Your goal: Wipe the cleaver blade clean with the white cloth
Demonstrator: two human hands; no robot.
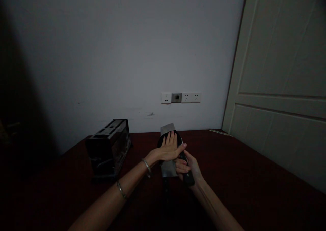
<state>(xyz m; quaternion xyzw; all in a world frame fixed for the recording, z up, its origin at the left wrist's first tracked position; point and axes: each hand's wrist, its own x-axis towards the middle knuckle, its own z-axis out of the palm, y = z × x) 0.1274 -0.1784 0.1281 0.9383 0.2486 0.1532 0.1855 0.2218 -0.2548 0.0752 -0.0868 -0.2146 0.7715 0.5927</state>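
My left hand point(168, 151) lies flat with its fingers stretched out over a dark, rounded thing point(179, 137), whose kind I cannot make out. Under that lies a wide metal blade point(169, 170) with a dark handle point(165, 187) pointing toward me, like a cleaver. My right hand point(191, 166) is closed around a black riveted handle point(188, 178), slanted up toward the left hand. What this handle joins to is mostly hidden by my left hand, and the thumb of that hand lies near its upper end.
A black slotted box like a knife block point(109, 149) stands on the dark red table point(224, 176) to the left. Behind is a pale wall with a row of sockets point(181, 98). A panelled door point(277, 88) rises at the right. The light is dim.
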